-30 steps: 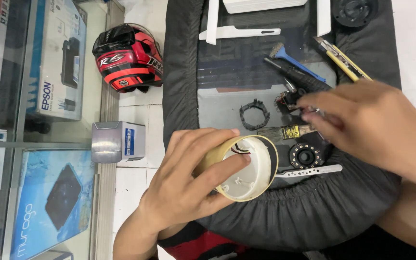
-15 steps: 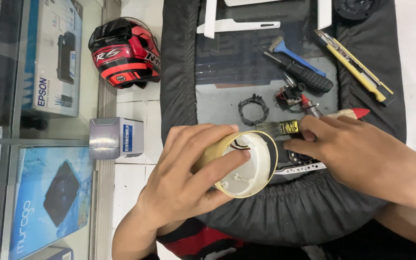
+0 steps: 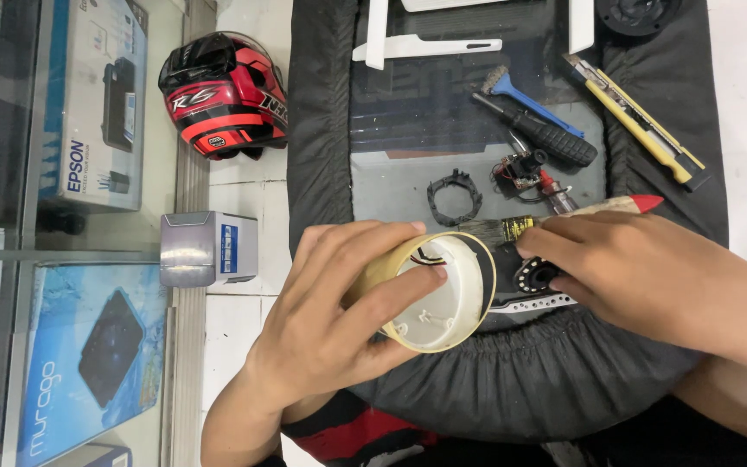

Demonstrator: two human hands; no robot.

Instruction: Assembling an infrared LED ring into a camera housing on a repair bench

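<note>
The left hand (image 3: 330, 329) has its grip around a round white shell (image 3: 438, 290), tipped so the open side shows. At 3 o'clock, the right hand (image 3: 650, 272) holds a paintbrush (image 3: 598, 210), bristles toward the shell.

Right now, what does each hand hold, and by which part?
Left hand holds the round white housing by its rim. Right hand rests on the black ringed part; hold unclear.

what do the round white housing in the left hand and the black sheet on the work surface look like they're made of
The round white dome-shaped housing, held by the left hand, looks like moulded plastic: smooth semi-matt inside with small moulded posts and a yellowed rim. The black sheet looks like soft woven fabric, matt, gathered in folds along its edge.
</note>
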